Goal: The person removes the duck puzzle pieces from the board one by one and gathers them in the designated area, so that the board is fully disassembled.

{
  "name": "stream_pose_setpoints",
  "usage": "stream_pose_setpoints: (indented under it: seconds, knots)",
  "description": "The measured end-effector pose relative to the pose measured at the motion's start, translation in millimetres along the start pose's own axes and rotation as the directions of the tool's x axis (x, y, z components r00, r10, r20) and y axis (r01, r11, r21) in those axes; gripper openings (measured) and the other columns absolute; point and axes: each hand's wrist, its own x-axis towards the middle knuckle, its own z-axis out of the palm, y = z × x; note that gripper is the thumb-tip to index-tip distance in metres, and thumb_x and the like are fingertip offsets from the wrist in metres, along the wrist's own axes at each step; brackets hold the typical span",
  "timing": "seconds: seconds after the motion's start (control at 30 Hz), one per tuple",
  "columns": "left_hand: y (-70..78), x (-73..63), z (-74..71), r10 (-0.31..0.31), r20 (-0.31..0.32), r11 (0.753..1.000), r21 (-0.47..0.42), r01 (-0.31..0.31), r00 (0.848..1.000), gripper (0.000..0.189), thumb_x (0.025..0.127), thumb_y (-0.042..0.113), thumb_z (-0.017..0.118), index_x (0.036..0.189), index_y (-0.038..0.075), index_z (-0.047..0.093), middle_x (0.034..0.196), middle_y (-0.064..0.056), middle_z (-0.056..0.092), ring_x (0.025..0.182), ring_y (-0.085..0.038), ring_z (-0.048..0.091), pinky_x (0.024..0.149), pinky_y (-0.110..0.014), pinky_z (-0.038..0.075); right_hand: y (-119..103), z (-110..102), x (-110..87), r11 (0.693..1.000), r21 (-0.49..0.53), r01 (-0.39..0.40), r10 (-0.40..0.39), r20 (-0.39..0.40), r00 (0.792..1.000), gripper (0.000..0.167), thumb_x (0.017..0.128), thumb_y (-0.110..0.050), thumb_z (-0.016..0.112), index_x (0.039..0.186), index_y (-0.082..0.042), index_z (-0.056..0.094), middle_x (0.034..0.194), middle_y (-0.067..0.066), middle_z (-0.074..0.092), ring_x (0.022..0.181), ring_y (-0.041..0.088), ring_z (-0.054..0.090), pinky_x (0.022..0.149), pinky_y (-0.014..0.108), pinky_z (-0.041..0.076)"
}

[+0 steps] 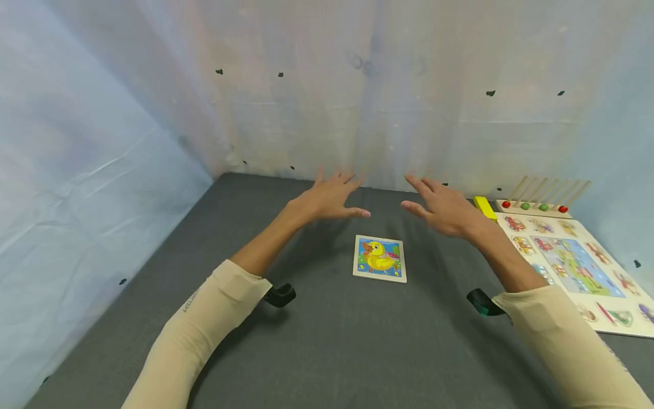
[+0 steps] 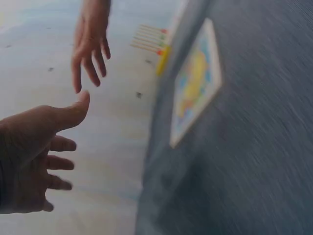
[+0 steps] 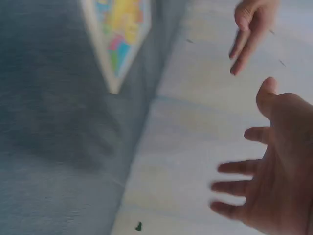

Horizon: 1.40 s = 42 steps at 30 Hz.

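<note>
Both hands hover over the far part of the dark table, palms down with fingers spread, holding nothing. In the head view the left hand (image 1: 331, 197) is left of a square duck picture puzzle (image 1: 379, 259), and the right hand (image 1: 443, 205) is to its right. The puzzle lies flat, a yellow duck on blue inside a pale wooden border. In the left wrist view the left hand (image 2: 36, 159) shows its thumb stretched out. The right wrist view has the right hand (image 3: 274, 171) with its fingers apart, and part of the puzzle (image 3: 117, 44) at the top.
On the right lies a large white picture board (image 1: 582, 272) with a coloured scene in its middle. Behind it stands a wooden peg rack (image 1: 536, 207) with red and green beads, beside a yellow block (image 1: 484, 208). Pale sheeting (image 1: 357, 102) hangs behind the table (image 1: 327, 341).
</note>
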Motion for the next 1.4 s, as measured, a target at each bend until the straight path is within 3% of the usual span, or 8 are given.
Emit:
stream_pose_setpoints:
  seconds: [0.13, 0.3, 0.43, 0.53, 0.77, 1.03, 1.23, 1.4]
  knots:
    - [-3.9, 2.8, 7.9, 0.1, 0.148, 0.995, 0.009, -0.102, 0.984, 0.087, 0.101, 0.062, 0.059, 0.166, 0.013, 0.03, 0.173, -0.011, 0.03, 0.161, -0.032, 0.029, 0.131, -0.063, 0.016, -11, 20, 5.6, 0.991, 0.092, 0.098, -0.107, 0.097, 0.99, 0.066, 0.112, -0.048, 0.043, 0.165, -0.011, 0.031, 0.164, 0.027, 0.039, 0.147, 0.052, 0.043, 0.116, 0.072, 0.035]
    - [-3.0, 5.6, 20.9, 0.211, 0.313, 0.977, -0.041, -0.209, 0.926, 0.08, 0.102, 0.054, 0.062, 0.161, 0.006, 0.039, 0.165, -0.013, 0.045, 0.149, -0.033, 0.049, 0.124, -0.049, 0.039, -28, 49, 11.2, 0.951, 0.164, 0.264, -0.281, 0.094, 0.955, 0.044, 0.109, -0.026, 0.058, 0.144, 0.0, 0.059, 0.137, 0.023, 0.063, 0.12, 0.038, 0.065, 0.101, 0.056, 0.054]
    - [1.5, 4.1, 31.2, 0.235, 0.406, 0.966, 0.007, -0.26, 0.883, 0.086, 0.1, 0.056, 0.065, 0.162, 0.004, 0.036, 0.169, -0.017, 0.036, 0.139, -0.034, 0.059, 0.122, -0.046, 0.043, -41, 67, 18.5, 0.93, 0.148, 0.335, -0.347, 0.058, 0.936, 0.037, 0.104, -0.019, 0.065, 0.133, 0.004, 0.067, 0.121, 0.019, 0.066, 0.103, 0.03, 0.065, 0.09, 0.047, 0.056]
    - [4.0, 1.6, 39.8, 0.212, 0.452, 0.965, 0.043, -0.259, 0.867, 0.093, 0.097, 0.06, 0.065, 0.165, 0.007, 0.029, 0.175, -0.016, 0.021, 0.15, -0.035, 0.047, 0.126, -0.046, 0.036, -44, 77, 24.2, 0.927, 0.147, 0.346, -0.355, 0.035, 0.934, 0.034, 0.102, -0.018, 0.069, 0.127, 0.005, 0.071, 0.112, 0.019, 0.066, 0.095, 0.028, 0.061, 0.087, 0.045, 0.052]
    - [9.3, -1.2, 46.8, 0.16, 0.477, 0.972, 0.078, -0.223, 0.864, 0.102, 0.095, 0.066, 0.064, 0.168, 0.01, 0.02, 0.178, -0.013, 0.011, 0.165, -0.032, 0.016, 0.134, -0.047, 0.02, -44, 85, 31.1, 0.894, 0.174, 0.412, -0.406, -0.07, 0.911, 0.018, 0.091, -0.008, 0.08, 0.103, 0.005, 0.08, 0.099, 0.02, 0.071, 0.087, 0.032, 0.062, 0.081, 0.043, 0.054]
    - [13.9, 0.5, 44.6, 0.116, 0.489, 0.967, 0.143, -0.211, 0.864, 0.106, 0.092, 0.071, 0.065, 0.166, 0.007, 0.026, 0.177, -0.015, 0.016, 0.163, -0.032, 0.023, 0.132, -0.047, 0.025, -56, 84, 35.4, 0.911, 0.182, 0.371, -0.365, -0.067, 0.929, 0.007, 0.087, -0.002, 0.082, 0.09, 0.002, 0.078, 0.089, 0.015, 0.074, 0.083, 0.022, 0.059, 0.074, 0.036, 0.056]
    - [15.6, 3.5, 46.0, 0.088, 0.488, 0.97, 0.157, -0.186, 0.869, 0.11, 0.089, 0.074, 0.066, 0.167, 0.009, 0.024, 0.177, -0.013, 0.015, 0.164, -0.03, 0.021, 0.132, -0.048, 0.025, -55, 87, 37.2, 0.92, 0.188, 0.343, -0.335, -0.078, 0.939, 0.01, 0.085, -0.001, 0.084, 0.084, 0.001, 0.074, 0.082, 0.015, 0.068, 0.076, 0.017, 0.05, 0.069, 0.029, 0.045]
    - [17.3, 4.8, 43.9, 0.076, 0.503, 0.966, 0.176, -0.188, 0.861, 0.11, 0.089, 0.074, 0.066, 0.167, 0.008, 0.025, 0.177, -0.014, 0.016, 0.163, -0.032, 0.025, 0.13, -0.049, 0.028, -55, 88, 37.6, 0.935, 0.206, 0.29, -0.282, -0.071, 0.957, 0.022, 0.086, -0.003, 0.084, 0.099, 0.006, 0.069, 0.093, 0.02, 0.066, 0.081, 0.022, 0.057, 0.074, 0.035, 0.053]
